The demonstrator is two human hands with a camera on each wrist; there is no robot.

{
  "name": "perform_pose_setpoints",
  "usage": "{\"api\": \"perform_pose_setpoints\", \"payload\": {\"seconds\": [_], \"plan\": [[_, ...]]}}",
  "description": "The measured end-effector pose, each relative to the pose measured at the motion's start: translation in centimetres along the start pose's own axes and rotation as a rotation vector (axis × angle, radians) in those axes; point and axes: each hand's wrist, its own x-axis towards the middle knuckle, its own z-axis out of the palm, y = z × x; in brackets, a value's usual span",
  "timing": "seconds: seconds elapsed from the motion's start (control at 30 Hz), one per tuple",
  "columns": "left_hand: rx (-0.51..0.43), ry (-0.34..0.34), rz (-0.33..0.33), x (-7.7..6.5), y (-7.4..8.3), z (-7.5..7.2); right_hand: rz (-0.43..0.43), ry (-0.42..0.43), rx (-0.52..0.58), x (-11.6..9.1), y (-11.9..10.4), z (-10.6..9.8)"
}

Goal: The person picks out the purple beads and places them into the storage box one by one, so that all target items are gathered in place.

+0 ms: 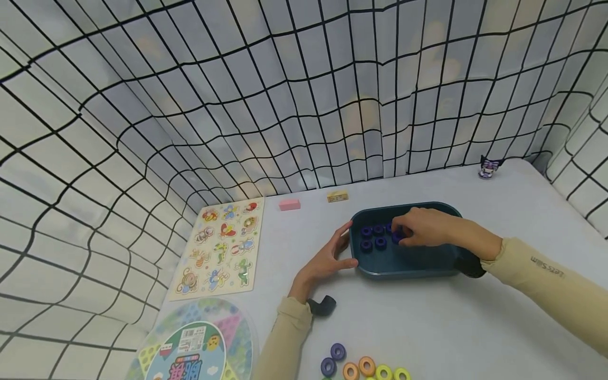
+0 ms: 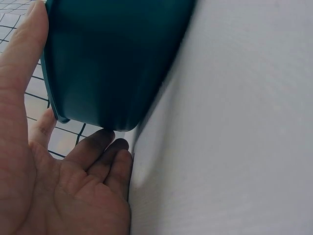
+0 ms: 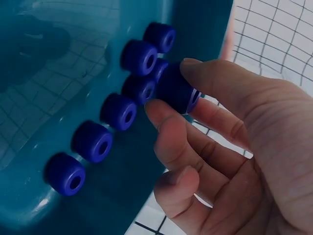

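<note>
A dark teal tray (image 1: 423,262) lies on the white table. My right hand (image 1: 423,227) reaches over it, pinching a purple ring bead (image 3: 172,90) between thumb and fingers. Several more purple ring beads (image 3: 119,112) sit in rows on the tray's floor, beside and under the held one. At the tray's left end, my left hand (image 1: 328,258) is spread, with its thumb and index finger touching the rim near two corners. In the left wrist view, the other fingers (image 2: 93,149) of that hand are loosely bent beside the tray's outer wall.
Loose purple, orange and yellow rings (image 1: 367,366) lie at the near edge. To the left are a sticker sheet (image 1: 220,250) and a round patterned package (image 1: 190,348). A pink block (image 1: 290,205), a yellow block (image 1: 338,197) and a small figurine (image 1: 488,167) stand by the netted wall.
</note>
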Motion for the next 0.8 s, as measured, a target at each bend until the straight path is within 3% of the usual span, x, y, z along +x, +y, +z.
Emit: {"api": "perform_pose_setpoints", "payload": {"seconds": [0.3, 0.8], "plan": [[-0.008, -0.016, -0.002, -0.1, 0.1, -0.2, -0.002, -0.042, 0.007, 1.8, 1.1, 0.5], [-0.001, -0.001, 0.005, 0.0, -0.1, -0.1, 0.000, -0.129, 0.001, 3.2, 1.8, 1.6]]}}
